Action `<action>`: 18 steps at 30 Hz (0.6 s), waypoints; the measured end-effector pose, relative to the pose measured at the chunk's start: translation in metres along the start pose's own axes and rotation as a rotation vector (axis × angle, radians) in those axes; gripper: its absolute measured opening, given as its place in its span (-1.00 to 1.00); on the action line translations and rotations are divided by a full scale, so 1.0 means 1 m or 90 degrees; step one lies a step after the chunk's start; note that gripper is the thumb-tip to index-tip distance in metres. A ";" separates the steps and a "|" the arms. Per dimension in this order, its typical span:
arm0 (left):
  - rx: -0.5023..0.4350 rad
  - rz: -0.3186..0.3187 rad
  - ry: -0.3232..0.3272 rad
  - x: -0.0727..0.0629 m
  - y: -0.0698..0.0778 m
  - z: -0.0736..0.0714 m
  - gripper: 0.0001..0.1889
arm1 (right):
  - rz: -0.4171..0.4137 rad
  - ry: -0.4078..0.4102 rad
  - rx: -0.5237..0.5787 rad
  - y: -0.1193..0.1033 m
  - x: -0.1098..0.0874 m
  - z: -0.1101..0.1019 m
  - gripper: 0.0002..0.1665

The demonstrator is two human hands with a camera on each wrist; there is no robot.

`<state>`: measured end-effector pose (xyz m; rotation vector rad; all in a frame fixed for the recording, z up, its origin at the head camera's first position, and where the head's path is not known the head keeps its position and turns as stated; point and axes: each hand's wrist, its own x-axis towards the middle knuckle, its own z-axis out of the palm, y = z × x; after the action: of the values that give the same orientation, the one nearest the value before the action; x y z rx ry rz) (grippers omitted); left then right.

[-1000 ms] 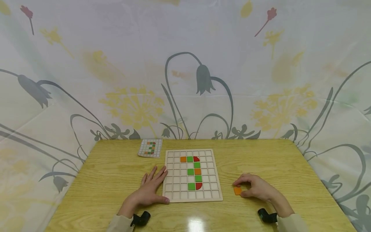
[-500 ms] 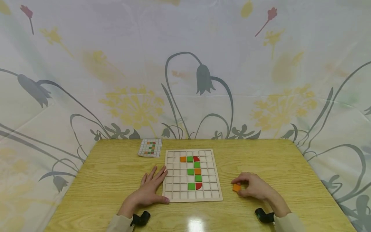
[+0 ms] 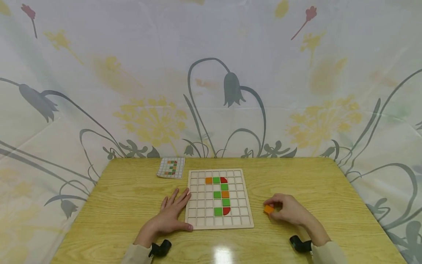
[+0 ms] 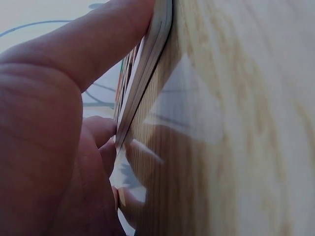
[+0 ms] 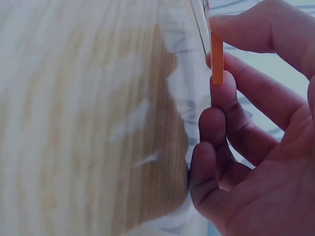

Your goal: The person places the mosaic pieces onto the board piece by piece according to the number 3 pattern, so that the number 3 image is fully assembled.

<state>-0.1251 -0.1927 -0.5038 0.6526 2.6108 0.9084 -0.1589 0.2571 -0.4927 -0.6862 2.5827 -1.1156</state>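
In the head view a pale wooden grid board (image 3: pixel 199 222) lies mid-table with orange, green and red tiles in some of its squares. My left hand (image 3: pixel 169 218) rests spread at the board's left side, fingertips on the edge and thumb at the near left corner. The left wrist view shows the thumb (image 4: pixel 93 39) against the side of the board (image 4: pixel 142 73). Right of the board, my right hand (image 3: pixel 288 209) pinches an orange square tile (image 3: pixel 268 209) between thumb and fingers. Seen edge-on in the right wrist view, the tile (image 5: pixel 217 59) sits between thumb and fingertips, close over the table.
A small paper card (image 3: pixel 170 168) printed with a coloured grid pattern lies behind the board to the left. The wooden table (image 3: pixel 132 183) ends at the back against a flower-patterned curtain (image 3: pixel 211 73). Black wrist cameras (image 3: pixel 300 244) sit below both hands.
The right hand has shifted slightly away from the near edge, and the orange tile has turned and moved with it. The left hand and board stay as they were.
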 end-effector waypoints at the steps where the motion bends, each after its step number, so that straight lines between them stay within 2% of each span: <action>1: 0.001 0.000 0.000 0.000 0.000 0.000 0.12 | -0.003 0.002 -0.009 -0.001 0.001 0.000 -0.59; 5: 0.002 -0.003 0.001 0.000 0.000 0.000 0.12 | -0.018 0.000 -0.025 -0.004 0.005 0.002 -0.59; 18: -0.007 -0.002 0.002 -0.001 0.003 -0.001 0.12 | -0.100 -0.001 -0.004 -0.022 0.027 0.021 -0.64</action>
<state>-0.1238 -0.1918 -0.5006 0.6448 2.6074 0.9230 -0.1670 0.2176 -0.4918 -0.9045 2.5692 -1.1513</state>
